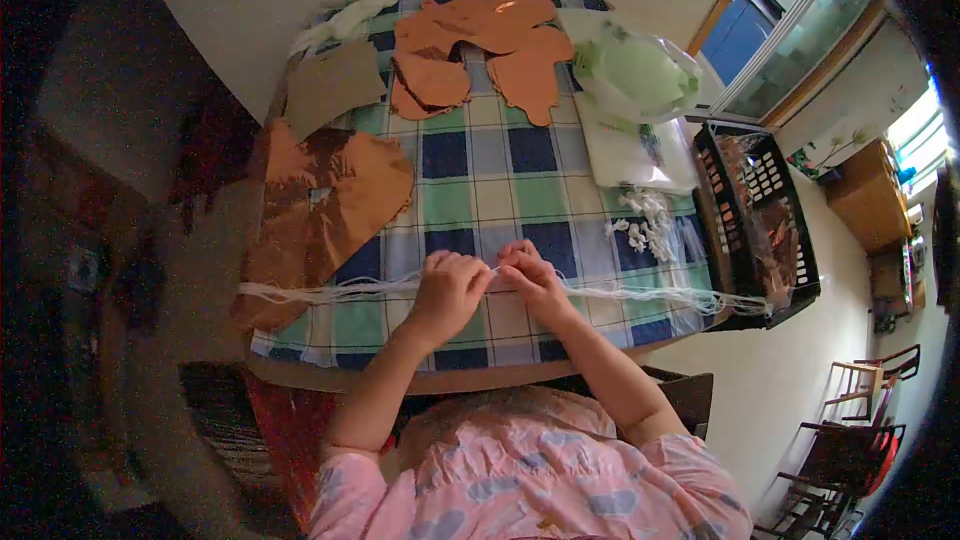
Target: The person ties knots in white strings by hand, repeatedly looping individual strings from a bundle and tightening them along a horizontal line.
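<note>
A bundle of long white strings (pixel 640 293) runs across the near part of the table, from the left edge to the crate on the right. Over its middle, my left hand (pixel 450 288) is closed, fingertips pinched on the white string. Close beside it, my right hand (pixel 530 280) also pinches the string between thumb and fingers. The fingertips almost meet, and the short piece between them is too small to make out clearly. To the right of my hands lies a small pile of white knotted pieces (pixel 645 225).
A checkered cloth (pixel 485 155) covers the table. Orange-brown cut sheets (pixel 530 65) lie at the back, and a larger brown sheet (pixel 335 195) at left. Clear plastic bags (pixel 635 155) and a green-tinted bag (pixel 635 70) lie back right. A black crate (pixel 760 210) stands at the right edge.
</note>
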Motion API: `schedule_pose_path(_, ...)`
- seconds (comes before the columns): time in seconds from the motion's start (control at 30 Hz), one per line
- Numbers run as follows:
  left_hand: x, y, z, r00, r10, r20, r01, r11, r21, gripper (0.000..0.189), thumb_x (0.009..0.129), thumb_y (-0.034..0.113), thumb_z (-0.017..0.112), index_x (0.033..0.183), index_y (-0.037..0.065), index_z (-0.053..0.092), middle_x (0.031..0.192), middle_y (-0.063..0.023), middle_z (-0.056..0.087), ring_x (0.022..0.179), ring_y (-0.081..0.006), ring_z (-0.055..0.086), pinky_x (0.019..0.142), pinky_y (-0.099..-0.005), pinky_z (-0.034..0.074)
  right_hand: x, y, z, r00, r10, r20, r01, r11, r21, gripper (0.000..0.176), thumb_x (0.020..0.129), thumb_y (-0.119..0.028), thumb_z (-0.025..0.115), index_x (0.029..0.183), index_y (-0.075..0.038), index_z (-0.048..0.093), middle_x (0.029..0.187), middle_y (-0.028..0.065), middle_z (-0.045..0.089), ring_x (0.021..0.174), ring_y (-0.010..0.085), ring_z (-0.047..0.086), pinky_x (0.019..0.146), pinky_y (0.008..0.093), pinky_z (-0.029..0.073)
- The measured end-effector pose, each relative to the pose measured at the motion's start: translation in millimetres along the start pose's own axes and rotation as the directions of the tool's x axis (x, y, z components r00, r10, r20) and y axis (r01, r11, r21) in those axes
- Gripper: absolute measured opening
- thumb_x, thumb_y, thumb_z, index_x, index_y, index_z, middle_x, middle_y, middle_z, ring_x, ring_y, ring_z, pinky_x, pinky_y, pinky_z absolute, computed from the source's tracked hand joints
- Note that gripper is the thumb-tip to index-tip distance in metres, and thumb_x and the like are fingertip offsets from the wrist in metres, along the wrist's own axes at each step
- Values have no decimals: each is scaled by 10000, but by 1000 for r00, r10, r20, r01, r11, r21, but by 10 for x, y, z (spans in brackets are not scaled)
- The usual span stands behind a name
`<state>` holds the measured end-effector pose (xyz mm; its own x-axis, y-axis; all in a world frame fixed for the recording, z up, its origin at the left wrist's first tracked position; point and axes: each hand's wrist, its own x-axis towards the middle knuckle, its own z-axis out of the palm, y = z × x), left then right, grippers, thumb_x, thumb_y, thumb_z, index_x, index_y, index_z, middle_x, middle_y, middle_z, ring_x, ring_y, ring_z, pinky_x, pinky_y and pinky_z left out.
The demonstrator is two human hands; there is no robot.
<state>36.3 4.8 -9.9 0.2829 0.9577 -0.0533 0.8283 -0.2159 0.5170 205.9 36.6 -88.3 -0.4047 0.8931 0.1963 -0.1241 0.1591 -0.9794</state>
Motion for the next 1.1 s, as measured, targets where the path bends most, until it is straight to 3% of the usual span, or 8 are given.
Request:
schedule_pose_path(0.1, 52, -178, 145, 996, -23, 80, 83, 385, -919, 223, 896, 168, 475, 895, 16, 638, 853, -86, 646, 933, -214, 588, 927, -348, 354, -4, 3, -19, 993, 114, 31, -116, 992, 41, 170, 898, -162, 521, 949, -7, 568, 940, 14, 527, 876, 93, 486, 816, 237, 385)
schedule_pose_path(0.2, 143, -65, 291, 989, -125, -76, -62, 110, -992, 238, 908, 172, 463, 956, 7, 627, 923, -91, 649, 962, -235, 582, 936, -373, 345, -10, 6, -22, 980, 190, 64, -194, 978, 71, 191, 909, -172, 503, 1002, -15, 561, 977, 2, 535, 901, 86, 494, 824, 235, 390)
schedule_pose_path(0.27, 158, -35, 314, 973, -10, -232, -154, 720, -677, 235, 887, 132, 453, 1042, 24, 591, 1086, -104, 597, 1066, -249, 535, 987, -437, 301, -16, 3, -27, 978, 200, 61, -205, 973, 108, 202, 914, -178, 493, 1021, -18, 556, 997, 4, 541, 920, 90, 500, 828, 240, 395)
schedule_pose_path(0.33, 173, 2, 358, 953, 122, -277, -190, 953, -234, 294, 865, 92, 441, 1138, 34, 534, 1196, -102, 547, 1129, -257, 498, 1011, -492, 264, 5, 2, -29, 978, 202, 58, -209, 964, 164, 204, 918, -181, 485, 1032, -25, 549, 1016, 7, 549, 937, 96, 511, 829, 246, 402)
schedule_pose_path(0.4, 182, 32, 421, 941, 211, -263, -198, 977, 74, 403, 842, 52, 427, 1243, 39, 458, 1255, -84, 499, 1152, -258, 472, 1008, -536, 235, 31, 66, -8, 965, 258, 38, -249, 869, 428, 217, 919, -199, 484, 1063, -43, 528, 981, 27, 556, 913, 125, 520, 824, 261, 411)
schedule_pose_path(0.63, 113, 118, 376, 981, 182, -66, -168, 970, 174, 587, 792, 14, 404, 1365, 74, 287, 1401, -103, 310, 1283, -227, 318, 1035, -578, 126, 52, 215, -159, 957, 196, 213, -280, 451, 847, 204, 925, -205, 455, 1063, -60, 491, 970, 37, 565, 880, 156, 551, 791, 266, 435)
schedule_pose_path(0.93, 164, 140, 292, 982, 190, 10, -189, 979, -70, 644, 773, -5, 377, 1392, 73, 219, 1443, -106, 230, 1316, -244, 260, 1042, -564, 106, 14, 152, -98, 925, 368, 94, -355, 747, 563, 377, 906, -178, 485, 1249, -33, 430, 1118, 68, 550, 1011, 189, 541, 869, 299, 434)
schedule_pose_path(1.1, 204, 90, 371, 975, 141, -170, -140, 990, 21, 567, 799, 54, 421, 1356, 81, 317, 1378, -107, 354, 1270, -245, 340, 1029, -585, 117, 34, 182, -103, 945, 300, 130, -300, 637, 710, 198, 900, -178, 504, 1040, -37, 503, 943, 31, 566, 864, 139, 539, 758, 257, 437)
